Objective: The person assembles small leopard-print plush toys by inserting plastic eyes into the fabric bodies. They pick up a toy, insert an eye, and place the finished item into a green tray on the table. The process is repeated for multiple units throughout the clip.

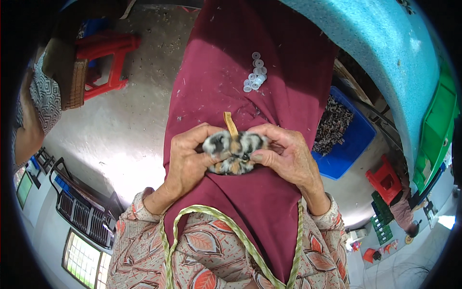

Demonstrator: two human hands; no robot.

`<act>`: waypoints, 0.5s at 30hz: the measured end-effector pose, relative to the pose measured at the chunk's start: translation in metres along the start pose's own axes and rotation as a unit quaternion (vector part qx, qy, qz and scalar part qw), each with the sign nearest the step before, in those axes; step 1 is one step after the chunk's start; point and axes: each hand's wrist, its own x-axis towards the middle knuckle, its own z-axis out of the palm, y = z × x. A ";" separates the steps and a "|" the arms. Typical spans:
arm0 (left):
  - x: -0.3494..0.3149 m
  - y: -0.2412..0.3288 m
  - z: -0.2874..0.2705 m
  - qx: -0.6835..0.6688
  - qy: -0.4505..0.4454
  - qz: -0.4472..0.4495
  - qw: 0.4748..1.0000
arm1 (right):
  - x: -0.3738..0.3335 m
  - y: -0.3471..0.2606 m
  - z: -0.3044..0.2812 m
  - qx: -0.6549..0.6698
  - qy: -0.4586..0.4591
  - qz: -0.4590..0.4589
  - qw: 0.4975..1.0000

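Over the maroon apron (207, 77) on my lap, both hands meet at a small furry plush piece (233, 166) in black, white and tan. A tan ribbon tag (231, 124) sticks up from its far edge. My left hand (185, 151) pinches the piece's left side between thumb and fingers. On the right side, my right hand (288, 154) grips it too, thumb pressed close to a small dark spot near the middle. My fingertips partly hide the fur. Farther up the apron lies a loose group of small translucent plastic discs (256, 72) with holes in them.
Right of my lap stands a blue bin (358, 130) filled with small dark and light furry pieces. A light-blue surface (385, 43) curves along the upper right, beside a green tray (438, 130). Red stools (115, 67) and another person's arm (30, 130) are at left.
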 end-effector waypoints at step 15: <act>0.007 0.024 -0.002 -0.334 -0.242 -0.255 0.875 | 0.017 0.021 -0.021 -0.104 0.082 -0.218 0.967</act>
